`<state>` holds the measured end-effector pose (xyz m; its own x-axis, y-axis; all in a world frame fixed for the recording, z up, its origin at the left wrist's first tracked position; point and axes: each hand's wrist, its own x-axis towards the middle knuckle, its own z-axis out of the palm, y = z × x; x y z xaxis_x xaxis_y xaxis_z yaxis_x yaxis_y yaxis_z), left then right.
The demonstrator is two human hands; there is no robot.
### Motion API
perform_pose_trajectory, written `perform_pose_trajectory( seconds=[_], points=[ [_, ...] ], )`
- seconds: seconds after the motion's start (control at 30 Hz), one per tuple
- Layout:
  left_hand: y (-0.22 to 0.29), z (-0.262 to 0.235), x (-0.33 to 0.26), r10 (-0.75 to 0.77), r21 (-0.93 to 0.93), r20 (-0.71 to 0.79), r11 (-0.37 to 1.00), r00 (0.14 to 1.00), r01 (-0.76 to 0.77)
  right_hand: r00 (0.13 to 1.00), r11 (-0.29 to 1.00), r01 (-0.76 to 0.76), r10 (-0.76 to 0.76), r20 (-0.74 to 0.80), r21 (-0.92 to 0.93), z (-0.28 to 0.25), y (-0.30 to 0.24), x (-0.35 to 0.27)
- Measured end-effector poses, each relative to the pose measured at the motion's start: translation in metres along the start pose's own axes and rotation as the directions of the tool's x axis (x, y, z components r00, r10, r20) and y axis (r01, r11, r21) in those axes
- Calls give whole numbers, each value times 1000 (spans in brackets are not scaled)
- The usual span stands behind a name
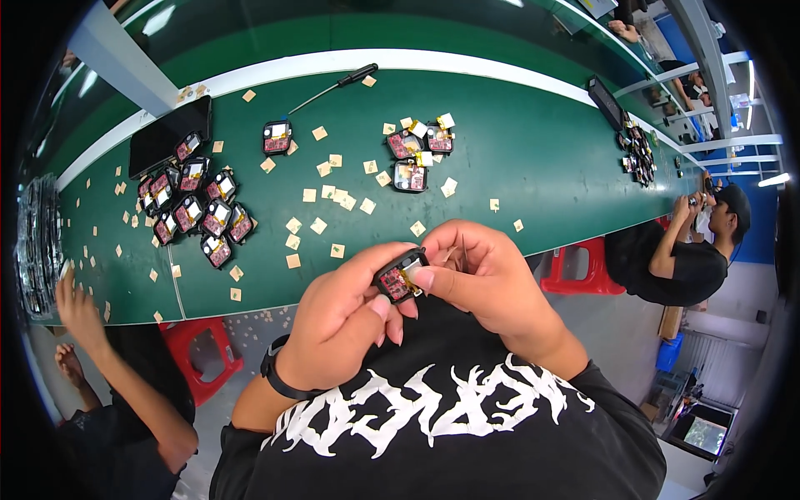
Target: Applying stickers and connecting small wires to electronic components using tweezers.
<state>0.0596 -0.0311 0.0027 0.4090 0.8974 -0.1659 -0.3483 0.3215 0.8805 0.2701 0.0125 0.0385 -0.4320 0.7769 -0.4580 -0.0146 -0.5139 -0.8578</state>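
Both hands pinch one small black-cased module with a red circuit board (400, 275), the left hand (346, 321) gripping its lower edge between thumb and fingers while the right hand (483, 279) presses thumb and forefinger on its right end, held above the person's lap, just off the near edge of the green table (533, 158). On the table lie a cluster of similar modules (196, 208), scattered tan paper squares (333, 196) and a black-handled screwdriver (337, 86)

Left hand (346, 321) and right hand (483, 271) raised together, fingers (442, 279) pinched, seemingly around one small piece
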Motion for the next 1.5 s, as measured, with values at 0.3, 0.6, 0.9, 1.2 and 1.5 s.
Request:
perform_pose_trajectory(
  seconds=[0.3,0.6,0.9,1.2,1.5],
  points=[
    [-1,-24,17,97,188,52,977,994,-105,998,998,61,-62,-21,-6,4,2,23],
    [7,-43,19,-63,3,-66,998,996,64,968,959,248,-251,-7,-135,-13,6,0],
    [10,-52,17,-25,64,-74,998,997,30,977,771,-140,6,214,621,-24,55,4],
    [4,-50,12,-15,66,-77,998,997,21,966,868,-30,-102,237,496,-24,50,1],
    [10,-38,12,-50,138,-99,988,994,64,658,9,616,-556,508,-788,-15,-8,3]
  ],
)
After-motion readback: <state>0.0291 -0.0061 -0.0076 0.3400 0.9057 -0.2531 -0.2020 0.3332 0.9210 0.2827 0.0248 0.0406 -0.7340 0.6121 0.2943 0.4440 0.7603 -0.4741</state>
